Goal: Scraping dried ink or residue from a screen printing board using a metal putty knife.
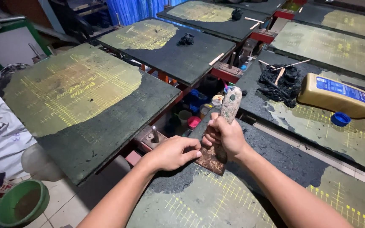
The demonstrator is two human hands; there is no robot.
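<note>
Item: scraper (222, 135), hand tool with a broad flat blade, rust-brown and crusted, and a long paint-smeared handle rising up and away from the person

Location: near centre of the scene, blade edge set on the near tabletop (199, 202), at the border between its dark crusted coating and the yellow-gridded green surface

Right hand (224, 136): grip pressed together in a fist round the lower handle, just above the blade

Left hand (172, 152): fingertips pinching the blade's left corner, palm down, resting on the tabletop edge

Handling, judged: rigid metal blade, light to moderate weight; the handle looks rough with dried residue, so unlikely to slip; blade edge and rusted corners could cut or scratch, best held by the handle, with fingers kept behind the edge

Nearby: tan plastic bottle (339, 95) lying on its side at far right, its blue cap (340, 119) off beside it; heap of black scrapings with wooden sticks (279, 84) to the bottle's left; green bucket (20, 202) on the floor, near left
</note>
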